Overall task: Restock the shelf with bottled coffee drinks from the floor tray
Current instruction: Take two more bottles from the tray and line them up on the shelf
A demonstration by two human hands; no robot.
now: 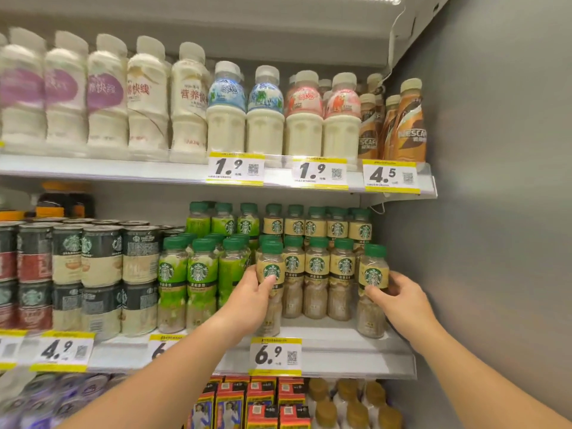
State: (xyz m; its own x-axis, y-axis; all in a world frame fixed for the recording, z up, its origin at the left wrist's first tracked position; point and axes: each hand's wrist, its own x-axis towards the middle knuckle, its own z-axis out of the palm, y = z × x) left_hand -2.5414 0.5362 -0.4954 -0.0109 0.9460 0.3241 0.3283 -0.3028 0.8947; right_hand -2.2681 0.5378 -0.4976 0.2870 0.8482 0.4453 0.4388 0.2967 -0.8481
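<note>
My left hand [250,301] grips a beige-labelled coffee bottle with a green cap [270,267], upright at the front of the middle shelf [334,354], left end of the beige row. My right hand [399,300] holds a second beige coffee bottle [373,274], upright at the right end of the same shelf, near the grey side wall. Between the two stand three more beige coffee bottles [317,274], with another row behind them. The floor tray is out of view.
Green-labelled coffee bottles [201,274] and coffee cans [102,264] fill the shelf to the left. Milk drinks [266,116] and brown coffee bottles [408,125] stand on the shelf above. Price tags [275,356] line the shelf edges. Cartons and bottles sit below.
</note>
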